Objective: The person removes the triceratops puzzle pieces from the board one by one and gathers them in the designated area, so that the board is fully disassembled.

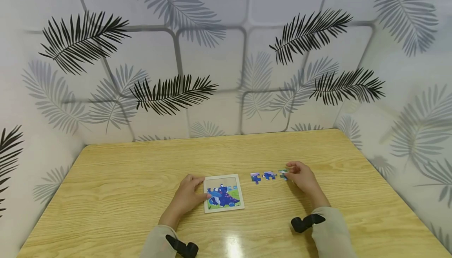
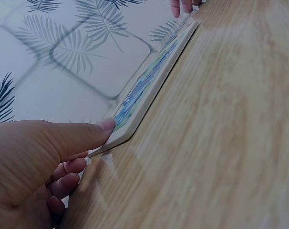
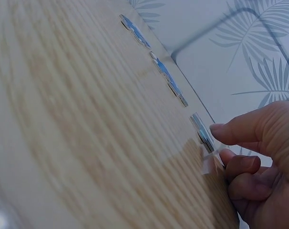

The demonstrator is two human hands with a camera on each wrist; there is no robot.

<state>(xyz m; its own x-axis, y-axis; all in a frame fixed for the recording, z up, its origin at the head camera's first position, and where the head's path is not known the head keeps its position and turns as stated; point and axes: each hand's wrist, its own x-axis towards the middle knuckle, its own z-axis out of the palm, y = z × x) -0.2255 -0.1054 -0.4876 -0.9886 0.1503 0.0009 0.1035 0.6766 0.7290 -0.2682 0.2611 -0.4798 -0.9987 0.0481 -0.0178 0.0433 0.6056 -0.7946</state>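
Observation:
A square puzzle board (image 1: 224, 193) with a blue dinosaur picture lies flat on the wooden table (image 1: 123, 179). My left hand (image 1: 187, 197) holds its left edge. In the left wrist view the thumb (image 2: 99, 130) presses on the corner of the board (image 2: 151, 78), and the other fingers curl beside it. My right hand (image 1: 303, 178) pinches a small green and blue puzzle piece (image 1: 283, 173) that rests on the table. In the right wrist view the thumb and forefinger meet at this piece (image 3: 202, 130). Two more loose pieces (image 1: 256, 178) (image 1: 269, 175) lie in a row between the board and my right hand.
Walls papered with a palm-leaf pattern (image 1: 226, 61) close in the table at the back and on both sides. Black straps (image 1: 306, 222) sit on both wrists. The table's bare wood stretches to the left, behind the board and toward the front edge.

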